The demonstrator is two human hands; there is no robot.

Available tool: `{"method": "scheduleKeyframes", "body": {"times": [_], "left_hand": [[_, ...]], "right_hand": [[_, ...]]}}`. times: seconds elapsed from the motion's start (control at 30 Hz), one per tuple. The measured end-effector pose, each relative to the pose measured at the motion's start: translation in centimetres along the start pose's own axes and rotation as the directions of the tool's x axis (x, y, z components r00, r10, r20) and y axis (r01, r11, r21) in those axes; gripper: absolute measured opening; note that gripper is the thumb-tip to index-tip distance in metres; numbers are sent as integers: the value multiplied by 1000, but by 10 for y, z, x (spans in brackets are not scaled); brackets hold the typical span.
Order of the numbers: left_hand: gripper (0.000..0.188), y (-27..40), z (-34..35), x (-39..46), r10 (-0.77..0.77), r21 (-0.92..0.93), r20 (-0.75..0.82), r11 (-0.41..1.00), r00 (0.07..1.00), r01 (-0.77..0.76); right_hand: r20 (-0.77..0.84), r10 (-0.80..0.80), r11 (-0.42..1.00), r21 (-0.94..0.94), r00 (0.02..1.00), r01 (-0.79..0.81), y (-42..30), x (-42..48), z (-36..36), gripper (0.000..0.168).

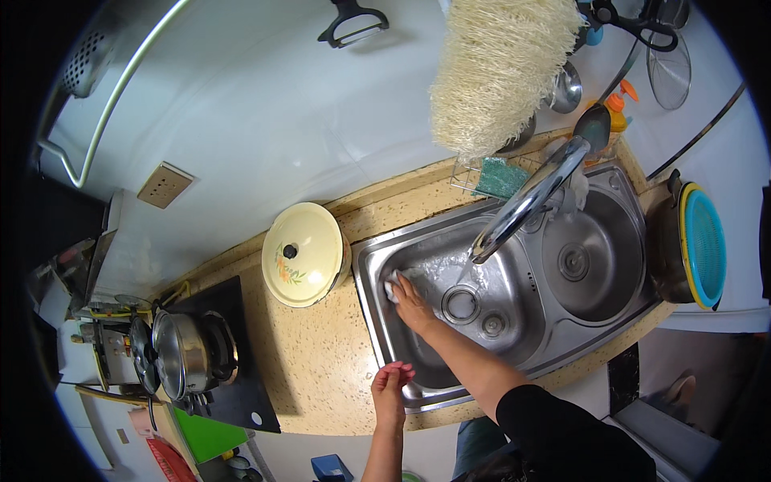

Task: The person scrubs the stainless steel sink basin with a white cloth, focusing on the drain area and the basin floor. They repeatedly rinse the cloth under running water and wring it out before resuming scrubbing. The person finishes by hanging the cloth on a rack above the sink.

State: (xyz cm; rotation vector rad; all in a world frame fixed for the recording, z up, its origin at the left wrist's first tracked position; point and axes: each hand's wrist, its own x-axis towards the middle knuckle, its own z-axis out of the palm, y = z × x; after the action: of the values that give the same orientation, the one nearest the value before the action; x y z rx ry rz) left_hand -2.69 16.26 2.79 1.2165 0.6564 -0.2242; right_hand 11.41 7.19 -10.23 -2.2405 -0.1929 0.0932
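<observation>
My right hand [414,306] reaches into the larger basin of a stainless steel double sink [530,343]. Its fingers press a white cloth [393,287] against the basin's left wall, and they hide part of it. Water runs from the chrome faucet [524,208] onto the basin floor beside a round drain strainer [461,304]. My left hand [390,388] hovers by the sink's front left corner, fingers curled together, with nothing visible in them.
A lidded cream enamel pot [301,256] stands left of the sink. Farther left, a steel pot [184,355] sits on the black cooktop [256,385]. Stacked basins with a blue colander [703,247] flank the sink's right side. A loofah [503,78] hangs above a green scouring pad [501,178].
</observation>
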Motion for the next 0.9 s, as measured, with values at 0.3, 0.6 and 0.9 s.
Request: {"method": "scheduleKeyframes", "body": {"times": [0.3, 0.6, 0.9], "left_hand": [[13, -19, -1, -5, -68, -8, -36, 998, 997, 67], [13, -15, -9, -11, -20, -124, -40, 992, 999, 15], [13, -9, -29, -10, -7, -153, -95, 988, 995, -7]], "right_hand": [[392, -210, 489, -751, 896, 444, 175, 35, -94, 32], [735, 522, 474, -672, 434, 568, 105, -104, -159, 32], [720, 237, 949, -27, 652, -315, 45, -107, 40, 37]]}}
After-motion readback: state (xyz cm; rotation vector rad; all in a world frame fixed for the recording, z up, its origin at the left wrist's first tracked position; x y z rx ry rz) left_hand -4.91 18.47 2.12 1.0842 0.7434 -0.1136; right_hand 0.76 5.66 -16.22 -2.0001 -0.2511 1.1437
